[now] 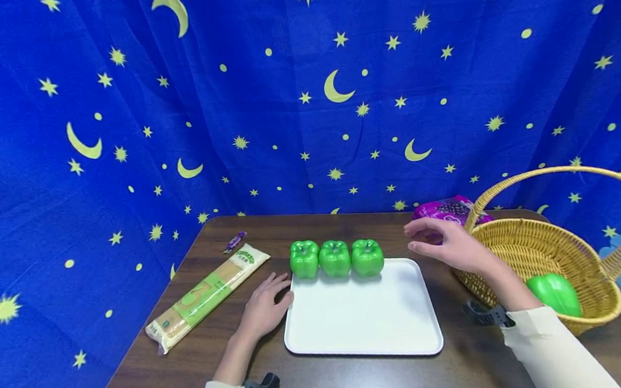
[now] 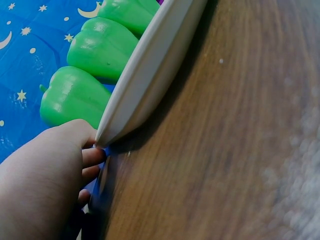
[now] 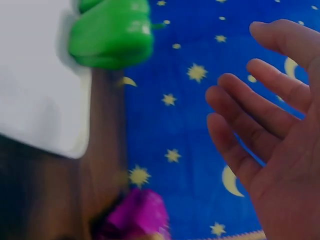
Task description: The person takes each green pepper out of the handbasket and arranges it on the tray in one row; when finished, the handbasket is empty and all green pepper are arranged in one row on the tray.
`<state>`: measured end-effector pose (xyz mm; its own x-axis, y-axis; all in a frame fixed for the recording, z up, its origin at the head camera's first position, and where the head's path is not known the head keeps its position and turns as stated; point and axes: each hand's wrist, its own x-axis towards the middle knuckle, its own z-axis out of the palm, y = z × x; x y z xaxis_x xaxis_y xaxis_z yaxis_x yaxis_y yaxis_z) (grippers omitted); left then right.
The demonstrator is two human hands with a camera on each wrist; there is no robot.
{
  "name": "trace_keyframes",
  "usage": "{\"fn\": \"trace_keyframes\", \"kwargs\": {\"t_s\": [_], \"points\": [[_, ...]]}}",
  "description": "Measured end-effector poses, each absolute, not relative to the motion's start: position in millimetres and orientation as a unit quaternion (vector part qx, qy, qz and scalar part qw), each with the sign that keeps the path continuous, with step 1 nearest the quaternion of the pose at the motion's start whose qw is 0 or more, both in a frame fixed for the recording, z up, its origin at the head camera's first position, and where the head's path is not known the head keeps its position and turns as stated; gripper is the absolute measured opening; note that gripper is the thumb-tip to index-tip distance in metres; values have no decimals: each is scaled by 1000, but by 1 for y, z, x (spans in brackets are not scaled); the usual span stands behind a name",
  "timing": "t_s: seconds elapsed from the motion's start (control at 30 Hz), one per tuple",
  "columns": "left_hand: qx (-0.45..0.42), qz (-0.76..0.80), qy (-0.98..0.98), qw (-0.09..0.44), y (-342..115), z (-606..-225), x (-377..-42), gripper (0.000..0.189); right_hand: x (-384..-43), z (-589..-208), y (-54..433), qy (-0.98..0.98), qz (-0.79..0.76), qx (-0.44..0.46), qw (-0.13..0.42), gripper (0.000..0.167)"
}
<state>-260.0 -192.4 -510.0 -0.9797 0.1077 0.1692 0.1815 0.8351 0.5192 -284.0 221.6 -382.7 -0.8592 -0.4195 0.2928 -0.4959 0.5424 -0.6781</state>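
Three green bell peppers [image 1: 335,258] stand side by side along the far edge of a white tray [image 1: 361,319]. My left hand [image 1: 265,307] rests at the tray's left side; in the left wrist view its thumb [image 2: 82,131] lies right at the rim. My right hand [image 1: 448,245] hovers between the tray and a wicker basket [image 1: 536,242], holding nothing. Its fingers [image 3: 250,112] are spread and slightly bent in the right wrist view. Another green bell pepper [image 1: 554,294] lies inside the basket.
Left of the tray lies a long pack of noodles [image 1: 208,296], with a small purple wrapped candy [image 1: 235,242] beyond it. A purple bag [image 1: 447,210] sits behind the right hand, partly hidden. The basket's tall handle [image 1: 563,170] arches over it. A blue star-patterned curtain [image 1: 282,128] hangs behind the table.
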Motion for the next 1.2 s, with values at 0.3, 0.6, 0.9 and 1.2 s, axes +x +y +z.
{"fn": "trace_keyframes", "kwargs": {"t_s": [0.3, 0.6, 0.9, 1.2], "points": [[-83, -278, -954, 73, -194, -512, -260, 37, -270, -357, 268, -906, 344, 240, 53, 31], [-81, -287, -952, 75, -196, -514, -259, 39, -273, -358, 324, -920, 311, 234, 44, 24], [-77, -277, -955, 70, -195, -513, -262, 40, -273, -371, 366, -930, 309, 197, 9, 39], [-79, -278, -955, 72, -195, -514, -261, 39, -270, -397, 404, -914, 336, 176, -145, 56]]}}
